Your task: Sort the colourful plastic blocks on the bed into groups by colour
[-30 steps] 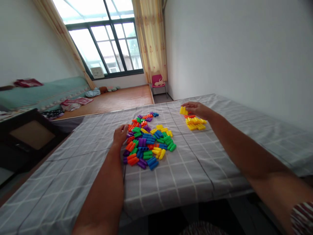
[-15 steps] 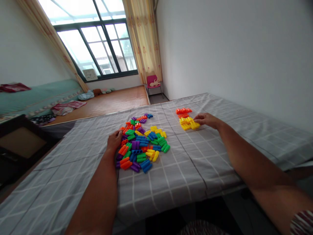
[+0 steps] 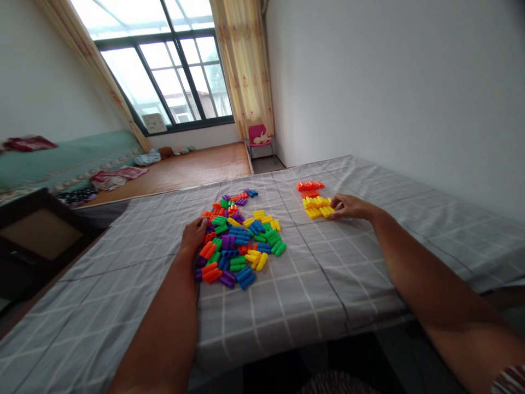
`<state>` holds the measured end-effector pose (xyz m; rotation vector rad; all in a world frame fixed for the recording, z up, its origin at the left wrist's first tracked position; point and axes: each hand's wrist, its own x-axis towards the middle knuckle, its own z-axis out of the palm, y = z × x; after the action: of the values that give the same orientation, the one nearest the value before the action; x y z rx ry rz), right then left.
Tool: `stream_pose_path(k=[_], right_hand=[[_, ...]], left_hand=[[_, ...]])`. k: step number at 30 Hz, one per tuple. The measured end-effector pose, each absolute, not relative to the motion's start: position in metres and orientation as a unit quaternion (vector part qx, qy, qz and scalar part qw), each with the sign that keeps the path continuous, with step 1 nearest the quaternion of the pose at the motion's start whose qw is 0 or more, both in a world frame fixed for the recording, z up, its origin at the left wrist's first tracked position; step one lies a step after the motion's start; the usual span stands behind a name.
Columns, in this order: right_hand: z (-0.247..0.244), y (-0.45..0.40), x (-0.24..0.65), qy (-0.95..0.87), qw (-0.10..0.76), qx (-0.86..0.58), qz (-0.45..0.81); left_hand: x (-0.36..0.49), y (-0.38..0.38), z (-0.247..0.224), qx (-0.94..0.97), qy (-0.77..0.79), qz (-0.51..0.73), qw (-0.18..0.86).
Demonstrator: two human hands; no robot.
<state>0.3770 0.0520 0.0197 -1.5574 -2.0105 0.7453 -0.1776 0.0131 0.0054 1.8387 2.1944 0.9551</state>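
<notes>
The checked cloth (image 3: 303, 295) looks matt and creased, like woven fabric. On it, the mixed-colour pieces (image 3: 238, 233), yellow pieces (image 3: 318, 207) and orange pieces (image 3: 310, 186) look like smooth, faintly shiny plastic. Beyond the cloth, the platform (image 3: 205, 163) shows a glossy, wood-like top and the curtain (image 3: 245, 71) thin fabric; right of it, the wall (image 3: 389, 82) is smooth, matt.

"How is the left arm (image 3: 164, 312) held?"

"Stretched forward, with the left hand (image 3: 193, 235) low and its fingers (image 3: 200, 224) curled."

"And the right arm (image 3: 404, 265)?"

"Angled in from the side, bent at the elbow (image 3: 438, 320), the right hand (image 3: 351, 207) pointing inward, fingers bent."

"Hands touching?"

"No, well apart, the right slightly farther forward."
</notes>
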Motion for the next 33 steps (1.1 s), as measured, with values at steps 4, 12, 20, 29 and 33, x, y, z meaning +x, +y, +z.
stream_pose_path(k=[4, 12, 20, 29, 33], right_hand=[[0.014, 0.057, 0.379, -0.732, 0.247, -0.581, 0.257], [0.027, 0.050, 0.367, -0.707, 0.361, -0.591, 0.144], [0.020, 0.033, 0.288, -0.769, 0.361, -0.499, 0.169], [0.044, 0.026, 0.135, -0.891, 0.288, -0.295, 0.189], [0.043, 0.068, 0.082, -0.898, 0.292, -0.295, 0.144]], left_hand=[[-0.174, 0.012, 0.005, 0.613, 0.719, 0.321, 0.064], [-0.163, 0.013, 0.004, 0.614, 0.703, 0.354, 0.067], [-0.154, 0.013, 0.001, 0.591, 0.636, 0.467, 0.168], [-0.183, 0.021, -0.009, 0.403, 0.630, 0.623, 0.230], [-0.184, 0.020, -0.011, 0.396, 0.619, 0.635, 0.238]])
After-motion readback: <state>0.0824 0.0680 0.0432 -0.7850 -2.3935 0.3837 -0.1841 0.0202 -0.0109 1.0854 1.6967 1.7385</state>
